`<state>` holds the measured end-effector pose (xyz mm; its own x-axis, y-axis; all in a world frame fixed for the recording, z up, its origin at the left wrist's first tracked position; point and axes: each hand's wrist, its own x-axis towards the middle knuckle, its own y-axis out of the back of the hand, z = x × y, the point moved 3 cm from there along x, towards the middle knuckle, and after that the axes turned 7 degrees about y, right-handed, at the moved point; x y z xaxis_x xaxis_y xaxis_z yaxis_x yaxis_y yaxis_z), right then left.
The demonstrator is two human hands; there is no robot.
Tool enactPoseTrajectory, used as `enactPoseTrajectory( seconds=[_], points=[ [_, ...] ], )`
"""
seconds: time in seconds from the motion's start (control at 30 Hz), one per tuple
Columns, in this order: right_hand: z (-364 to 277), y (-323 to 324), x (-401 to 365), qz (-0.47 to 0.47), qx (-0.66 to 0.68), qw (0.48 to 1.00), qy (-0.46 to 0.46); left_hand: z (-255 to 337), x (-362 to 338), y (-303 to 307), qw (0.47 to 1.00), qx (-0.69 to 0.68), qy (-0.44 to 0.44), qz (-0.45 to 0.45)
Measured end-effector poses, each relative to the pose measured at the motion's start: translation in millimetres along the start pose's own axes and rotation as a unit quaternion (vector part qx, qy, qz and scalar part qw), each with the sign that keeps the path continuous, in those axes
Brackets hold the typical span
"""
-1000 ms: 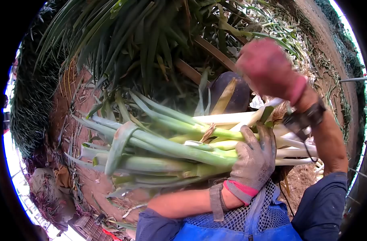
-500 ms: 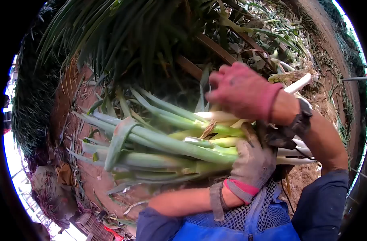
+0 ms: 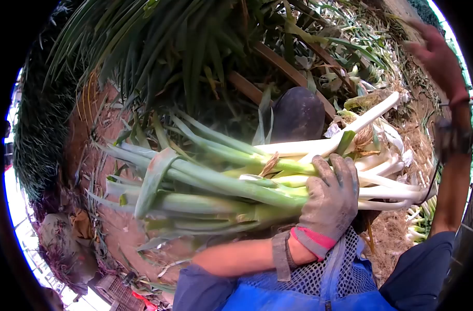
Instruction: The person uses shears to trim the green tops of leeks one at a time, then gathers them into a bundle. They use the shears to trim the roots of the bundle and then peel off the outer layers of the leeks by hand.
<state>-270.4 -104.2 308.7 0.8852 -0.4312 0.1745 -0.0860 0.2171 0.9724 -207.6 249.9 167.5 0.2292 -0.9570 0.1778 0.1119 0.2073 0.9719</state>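
My left hand (image 3: 331,199), in a soiled grey glove with a pink band, is closed over a bunch of thick leeks (image 3: 221,184) lying across my lap. Their green leaves spread to the left and the white stalks (image 3: 387,194) stick out to the right of the hand. My right hand (image 3: 436,57), in a reddish glove, is raised at the upper right, away from the bunch and blurred. Its fingers look stretched apart, and nothing shows in them.
A dark rounded boot tip (image 3: 298,114) is behind the bunch. Wooden slats (image 3: 280,65) lie under a big heap of green leaves (image 3: 179,46). Plant scraps (image 3: 371,46) cover the ground at the upper right. A basket (image 3: 117,293) stands at the lower left.
My right hand has swung from above the bunch to the far upper right, uncovering the boot and the white stalks. My left hand still holds the leeks in the same place.
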Motion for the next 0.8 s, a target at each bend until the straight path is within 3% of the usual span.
enactPoseTrajectory(
  seconds=[0.03, 0.07, 0.1, 0.13, 0.17, 0.23, 0.37, 0.4, 0.43, 0.47, 0.5, 0.53, 0.57, 0.6, 0.63, 0.7, 0.77, 0.8],
  points=[
    [-59, -15, 8, 0.037, 0.134, 0.978, 0.158, 0, 0, 0, 1.0, 0.002, -0.004, -0.002],
    [-134, -22, 13, -0.042, 0.285, 0.939, 0.186, 0, -1, 1, 1.0, -0.002, -0.001, -0.006],
    [-193, -31, 9, -0.1, 0.333, 0.915, 0.203, 0, 0, 1, 1.0, -0.007, 0.005, -0.01],
    [-234, -41, 4, -0.163, 0.287, 0.91, 0.252, 7, -6, -11, 0.999, -0.034, 0.038, -0.012],
    [-269, -52, 0, -0.198, 0.273, 0.892, 0.301, 12, -14, -26, 0.981, -0.169, 0.062, -0.071],
    [-302, -83, -7, -0.245, 0.309, 0.849, 0.352, 6, -15, -9, 0.862, -0.348, 0.335, -0.154],
    [-272, -72, 2, -0.171, 0.172, 0.907, 0.345, -1, -10, -10, 0.867, -0.327, 0.324, -0.19],
    [-243, -69, 7, -0.099, 0.116, 0.934, 0.324, -2, -5, -10, 0.959, -0.179, 0.192, -0.107],
    [-201, -66, 12, -0.028, 0.058, 0.952, 0.299, -1, -1, -7, 0.998, -0.021, 0.05, -0.017],
    [-144, -60, 15, 0.013, -0.022, 0.965, 0.259, -7, 2, -3, 1.0, -0.019, 0.003, -0.002],
    [-63, -58, 14, -0.018, -0.146, 0.976, 0.161, -7, 3, -3, 1.0, -0.021, -0.001, 0.001],
    [13, -48, 4, 0.117, -0.094, 0.975, 0.167, -7, 4, -3, 1.0, -0.013, 0.001, 0.004],
    [44, -18, -4, -0.155, -0.171, 0.961, -0.154, -8, 4, -3, 1.0, -0.004, 0.004, 0.007],
    [92, -9, -29, -0.072, -0.144, 0.977, -0.14, -10, 2, -4, 1.0, -0.006, 0.001, 0.008],
    [35, 16, -36, -0.005, -0.123, 0.986, -0.117, -13, 3, -6, 1.0, 0.003, 0.007, 0.009],
    [-15, 27, -46, -0.039, -0.02, 0.999, -0.019, -13, 8, -7, 1.0, 0.026, -0.005, 0.008],
    [-56, 18, -52, -0.235, 0.12, 0.964, -0.041, -16, 10, -4, 1.0, 0.018, -0.017, 0.005],
    [-72, 7, -64, -0.256, 0.159, 0.953, -0.037, -16, 11, -2, 1.0, 0.014, -0.025, 0.01]
  ],
)
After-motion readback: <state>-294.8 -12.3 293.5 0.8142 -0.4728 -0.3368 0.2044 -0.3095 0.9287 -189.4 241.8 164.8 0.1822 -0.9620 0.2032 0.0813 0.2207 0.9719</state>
